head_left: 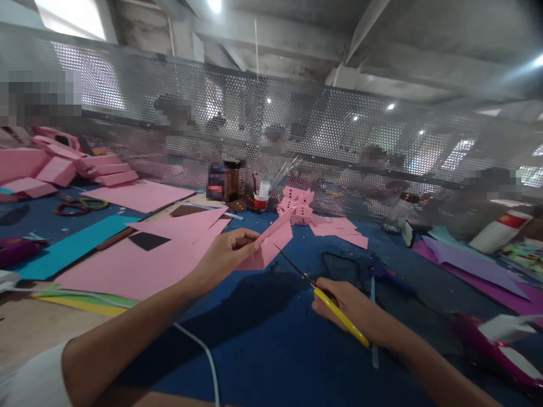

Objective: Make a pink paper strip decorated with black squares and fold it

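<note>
My left hand pinches a folded piece of pink paper above the blue table. In my right hand is a pair of scissors with yellow handles, its fingers closed round them. The blades point up and left, with their tips at the paper's lower right part; whether they touch it I cannot tell. Large pink sheets lie left of my left hand, a small black piece on top. Just behind the held paper stand pink folded pieces with black dots.
A blue glue gun and its cord lie right of centre. Purple sheets and a magenta power strip are at the right. Pink boxes and more scissors sit at the left. A perforated metal screen stands behind, people beyond it.
</note>
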A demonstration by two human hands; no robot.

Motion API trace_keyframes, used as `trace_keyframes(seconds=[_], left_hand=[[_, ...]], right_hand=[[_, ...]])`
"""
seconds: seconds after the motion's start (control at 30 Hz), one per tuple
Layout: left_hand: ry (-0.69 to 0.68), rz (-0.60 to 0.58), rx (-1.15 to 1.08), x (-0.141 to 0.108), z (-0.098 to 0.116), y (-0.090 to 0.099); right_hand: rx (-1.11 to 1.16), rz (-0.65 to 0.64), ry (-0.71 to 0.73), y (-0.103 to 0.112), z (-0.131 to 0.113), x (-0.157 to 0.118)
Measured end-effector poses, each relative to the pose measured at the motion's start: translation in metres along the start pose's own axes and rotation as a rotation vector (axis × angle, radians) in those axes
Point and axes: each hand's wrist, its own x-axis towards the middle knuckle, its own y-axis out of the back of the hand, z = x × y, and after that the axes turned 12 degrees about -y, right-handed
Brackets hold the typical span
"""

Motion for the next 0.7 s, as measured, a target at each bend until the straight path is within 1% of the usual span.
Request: trace_keyframes(seconds=[0.2,0.43,0.7], left_hand=[[0.043,-0.008,-0.007,-0.0021,0.0077,-0.0029],[0.071,-0.030,-0.020,-0.0026,0.0052,-0.0041],[0.067,-0.031,0.013,-0.0034,0.0063,-0.0057]], right_hand=[[-0.002,-0.005,-0.005,-0.0018,-0.0007,0.0005],[0.002,0.017,0.008,-0.0032,-0.0006,0.0000],[-0.006,0.016,-0.003,-0.0055,0.0008,0.0010]])
